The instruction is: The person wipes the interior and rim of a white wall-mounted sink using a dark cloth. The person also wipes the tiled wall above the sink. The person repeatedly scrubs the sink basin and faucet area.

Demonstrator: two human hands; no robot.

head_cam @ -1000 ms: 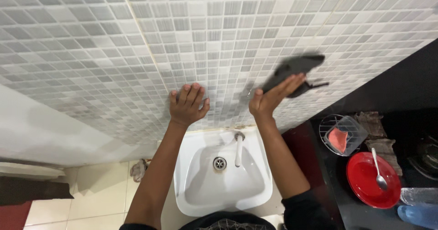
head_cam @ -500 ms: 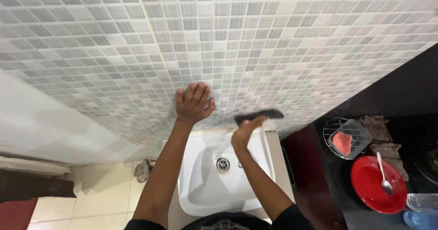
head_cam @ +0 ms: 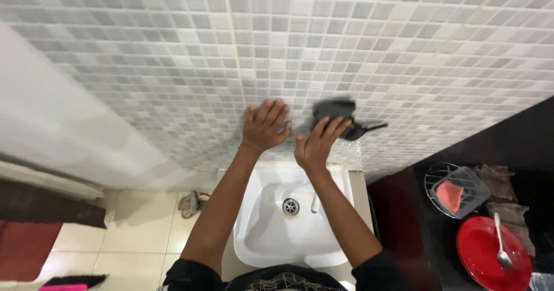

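My left hand [head_cam: 265,125] lies flat on the grey mosaic tile wall [head_cam: 346,43], fingers spread, holding nothing. Just to its right, my right hand [head_cam: 315,144] presses a dark cloth [head_cam: 337,115] against the tiles; the cloth is motion-blurred and a thin strand trails off to the right. Both hands are above the white wash basin [head_cam: 271,233], whose drain [head_cam: 291,206] and tap [head_cam: 315,200] show between my forearms.
A black counter [head_cam: 519,146] runs along the right, with a wire basket holding a clear tub [head_cam: 456,190], folded dark rags [head_cam: 505,196] and a red plate [head_cam: 487,250] with a spoon [head_cam: 501,240]. Cream floor tiles [head_cam: 138,239], a small rag [head_cam: 189,204] and a red mat [head_cam: 23,247] lie lower left.
My right hand with the cloth swept down from upper right to above the basin, then back up the wall beside my left hand. The view shifted left; my left hand stayed planted.
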